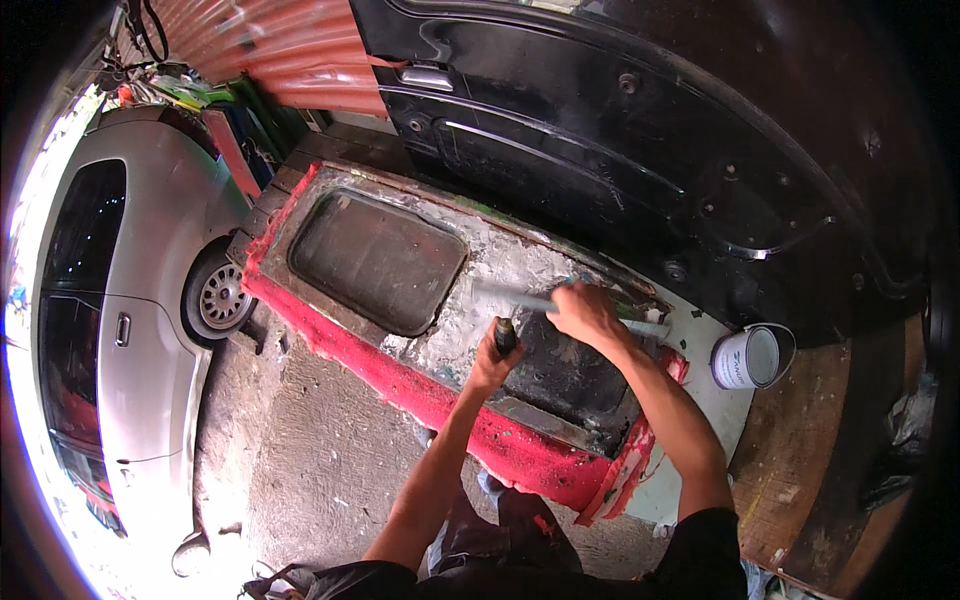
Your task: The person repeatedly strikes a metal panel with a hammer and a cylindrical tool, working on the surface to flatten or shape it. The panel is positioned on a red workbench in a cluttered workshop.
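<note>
A worn metal panel (480, 250) lies before me, its top patched grey, white and rusty, with peeling red material (400, 370) along its near side. Two rounded recesses mark it: a brown one (375, 262) at left and a blackened one (570, 375) at right. My left hand (492, 362) is closed around a dark-handled tool (505, 336) over the panel's middle; its working end is hard to make out. Higher and to the right, my right hand (585, 312) grips a grey bar-like tool (515, 297), smeared by motion. Its exact kind does not show.
A silver car (150, 270) stands at the left. Behind the panel leans a large black metal body panel (600, 130), beside a red corrugated sheet (280, 50). At right, a paint can (745, 358) with a wire handle rests near wooden boards (800, 430). Concrete floor (310, 440) lies below.
</note>
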A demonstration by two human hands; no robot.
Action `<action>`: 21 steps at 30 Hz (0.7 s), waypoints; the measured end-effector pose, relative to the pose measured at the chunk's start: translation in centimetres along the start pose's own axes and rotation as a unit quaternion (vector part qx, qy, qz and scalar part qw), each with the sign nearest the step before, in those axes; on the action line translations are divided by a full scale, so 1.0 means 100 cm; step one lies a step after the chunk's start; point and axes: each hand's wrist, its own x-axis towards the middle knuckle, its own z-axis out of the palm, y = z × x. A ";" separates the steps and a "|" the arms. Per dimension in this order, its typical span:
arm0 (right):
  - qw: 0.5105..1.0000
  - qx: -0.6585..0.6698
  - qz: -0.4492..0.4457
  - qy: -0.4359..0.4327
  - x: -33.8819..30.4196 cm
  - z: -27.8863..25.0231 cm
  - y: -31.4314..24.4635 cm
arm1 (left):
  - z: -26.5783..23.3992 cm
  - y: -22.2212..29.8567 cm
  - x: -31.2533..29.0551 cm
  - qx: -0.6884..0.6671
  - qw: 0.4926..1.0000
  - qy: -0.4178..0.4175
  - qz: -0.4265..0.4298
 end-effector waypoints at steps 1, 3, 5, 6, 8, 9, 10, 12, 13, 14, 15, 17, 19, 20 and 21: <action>0.997 -0.064 -0.038 -0.024 0.000 0.000 0.005 | -0.002 0.000 -0.001 0.019 1.000 -0.008 -0.003; 0.992 -0.112 -0.037 -0.037 0.005 -0.011 0.001 | -0.002 -0.004 0.000 -0.021 1.000 0.006 0.000; 0.996 0.068 0.027 0.053 0.014 -0.017 0.004 | -0.005 -0.010 0.002 -0.015 1.000 0.019 0.001; 0.981 0.156 0.072 0.092 0.018 -0.018 0.004 | -0.006 -0.008 0.004 -0.006 1.000 0.017 0.003; 0.968 0.222 0.069 0.097 0.015 -0.018 0.000 | -0.008 -0.004 0.005 0.013 1.000 0.013 0.005; 0.968 0.223 0.074 0.092 0.009 -0.014 -0.004 | -0.003 -0.004 0.003 -0.012 1.000 0.020 -0.016; 0.967 0.225 0.079 0.087 0.003 -0.010 -0.007 | -0.003 -0.004 0.004 -0.017 1.000 0.017 -0.016; 0.990 -0.098 -0.096 0.021 -0.004 -0.002 -0.006 | -0.004 -0.004 0.007 -0.026 0.999 0.014 -0.014; 0.993 -0.084 -0.083 0.013 -0.004 -0.007 -0.007 | -0.005 -0.005 0.006 -0.036 0.999 0.016 -0.012; 0.995 -0.071 -0.069 0.004 -0.003 -0.015 -0.008 | -0.006 -0.005 0.005 -0.046 0.999 0.018 -0.010; 0.999 -0.003 -0.031 0.040 0.003 -0.018 -0.006 | -0.006 -0.005 0.004 -0.056 0.998 0.017 -0.008; 0.977 0.168 0.053 0.116 0.014 -0.017 0.004 | -0.006 -0.004 0.000 -0.045 0.999 0.015 -0.008; 0.951 0.266 0.057 0.145 0.018 -0.021 0.006 | -0.004 0.003 -0.002 -0.004 1.000 0.015 -0.009; 0.945 0.279 0.054 0.164 0.019 -0.019 0.008 | -0.004 0.002 0.000 -0.006 1.000 0.016 -0.007; 0.954 0.252 0.055 0.153 0.018 -0.014 0.008 | -0.003 0.001 0.002 -0.008 1.000 0.018 -0.005</action>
